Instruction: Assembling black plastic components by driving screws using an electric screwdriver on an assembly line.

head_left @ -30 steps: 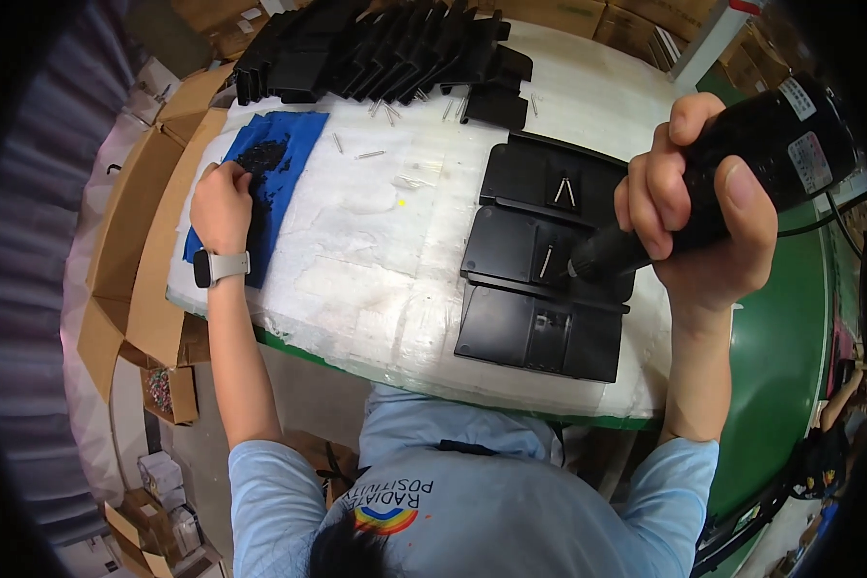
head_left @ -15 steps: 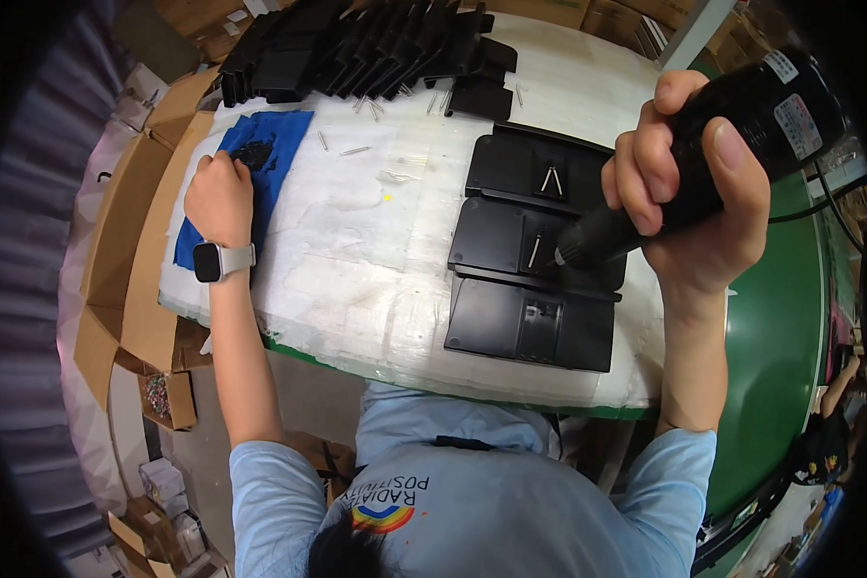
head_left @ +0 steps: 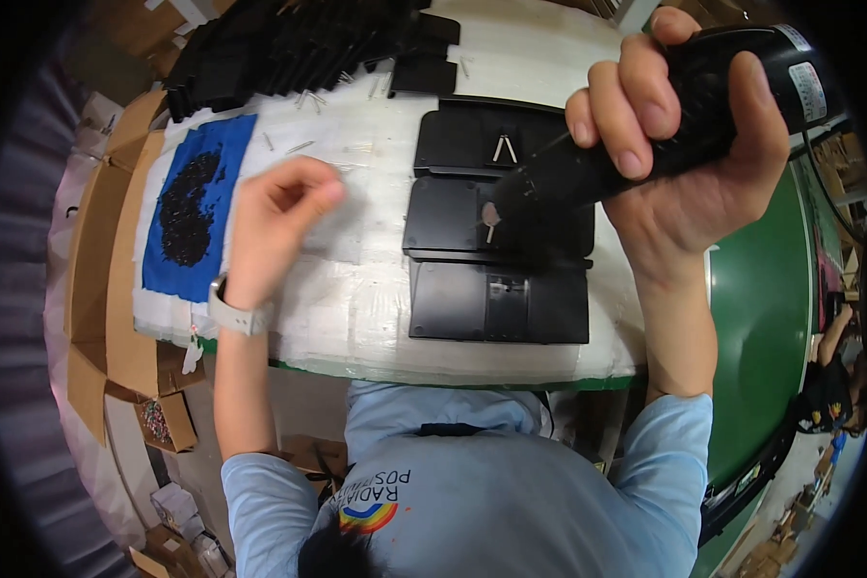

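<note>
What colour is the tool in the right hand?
The tool is black with pale labels; head view shows best.

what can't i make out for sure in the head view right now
In the head view:
Left hand: motion blur hides whether it holds anything.
Black power tool: its nose is blurred, so contact with the middle black panel is unclear.
Black bits on the blue cloth: too small to identify.
Stacked black parts: cut off by the top edge.
</note>
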The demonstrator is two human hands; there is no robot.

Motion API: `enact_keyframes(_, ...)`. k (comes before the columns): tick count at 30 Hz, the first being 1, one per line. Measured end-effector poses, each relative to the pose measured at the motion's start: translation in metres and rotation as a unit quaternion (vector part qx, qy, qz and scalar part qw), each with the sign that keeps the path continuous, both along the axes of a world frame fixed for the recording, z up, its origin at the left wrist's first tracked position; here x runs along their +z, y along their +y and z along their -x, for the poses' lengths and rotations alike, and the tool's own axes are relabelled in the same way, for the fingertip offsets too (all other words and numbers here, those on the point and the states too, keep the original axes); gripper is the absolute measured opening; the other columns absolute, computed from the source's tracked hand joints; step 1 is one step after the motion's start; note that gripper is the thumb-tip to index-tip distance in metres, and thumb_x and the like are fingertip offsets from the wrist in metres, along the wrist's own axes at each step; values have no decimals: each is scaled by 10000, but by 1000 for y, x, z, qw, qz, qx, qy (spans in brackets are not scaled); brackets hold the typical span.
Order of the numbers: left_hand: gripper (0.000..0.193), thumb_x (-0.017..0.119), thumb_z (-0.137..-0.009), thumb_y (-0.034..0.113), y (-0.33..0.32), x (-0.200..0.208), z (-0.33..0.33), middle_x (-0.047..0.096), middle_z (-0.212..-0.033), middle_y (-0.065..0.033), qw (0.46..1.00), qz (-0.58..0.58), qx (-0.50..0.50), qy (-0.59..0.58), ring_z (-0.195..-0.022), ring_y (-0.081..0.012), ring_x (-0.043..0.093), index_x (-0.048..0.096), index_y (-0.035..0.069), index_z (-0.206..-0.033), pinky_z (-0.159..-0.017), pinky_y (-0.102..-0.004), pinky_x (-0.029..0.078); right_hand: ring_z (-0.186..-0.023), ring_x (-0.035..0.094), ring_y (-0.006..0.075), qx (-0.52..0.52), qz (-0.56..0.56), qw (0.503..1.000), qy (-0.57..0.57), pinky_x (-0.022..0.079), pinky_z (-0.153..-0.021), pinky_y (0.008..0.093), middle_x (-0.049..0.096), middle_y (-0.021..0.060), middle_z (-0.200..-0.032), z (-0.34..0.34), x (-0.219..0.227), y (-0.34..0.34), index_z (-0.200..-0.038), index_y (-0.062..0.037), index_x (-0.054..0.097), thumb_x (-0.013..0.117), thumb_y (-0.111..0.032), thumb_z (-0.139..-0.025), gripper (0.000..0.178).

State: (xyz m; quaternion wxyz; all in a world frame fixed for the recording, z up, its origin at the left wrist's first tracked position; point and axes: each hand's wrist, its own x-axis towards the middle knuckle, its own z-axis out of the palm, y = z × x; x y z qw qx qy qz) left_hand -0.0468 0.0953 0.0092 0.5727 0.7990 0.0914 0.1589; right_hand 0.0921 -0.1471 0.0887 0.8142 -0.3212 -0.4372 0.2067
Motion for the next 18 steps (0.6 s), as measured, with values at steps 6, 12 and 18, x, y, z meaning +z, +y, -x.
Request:
enact_keyframes(6, 97, 599, -876, 36, -60, 8, -9, 652, -787, -44, 971, 155, -178, 36, -700, -75, 563, 652, -45, -870, -670, -208, 470, -396, 470, 180, -76, -89, 987, 111, 468, -506, 370, 519, 32, -573, 1, -1, 6, -987, -70, 621, 425, -472, -931, 450)
enact_keyframes(12, 45, 650, -819, -1, -62, 7, -13, 657, -802, -49, 980, 88, -177, 2, -736, -86, 591, 650, -37, -847, -703, -221, 483, -383, 467, 176, -102, -74, 989, 81, 460, -479, 360, 518, 32, -556, 2, -3, 7, -988, -81, 617, 425, -474, -927, 442)
enact_keyframes(18, 56, 687, -777, -28, -67, 6, -14, 662, -781, -42, 982, 116, -146, 24, -738, -83, 596, 658, -27, -825, -704, -221, 484, -373, 464, 175, -138, -53, 985, 94, 449, -455, 352, 509, 31, -538, 12, -5, 11, -974, -82, 600, 449, -466, -920, 416)
